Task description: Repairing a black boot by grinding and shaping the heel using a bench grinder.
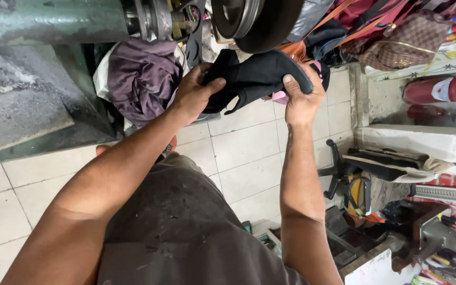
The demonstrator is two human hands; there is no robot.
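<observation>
So both hands are clamped on a black strappy sandal with a flat sole (259,79), held up right under the dark spinning wheel of the green metal machine (254,21). Left hand (193,95) grips the strap end, fingers curled tight around it. Right hand (302,97) pinches the sole end, thumb on top, fingers wrapped behind.

My take: keep that two-handed grip firm and present the sole edge to the wheel lightly, fingertips well back from the rim. A crumpled purple cloth (143,79) sits just beside the left hand, white tiled floor (244,153) below.
</observation>
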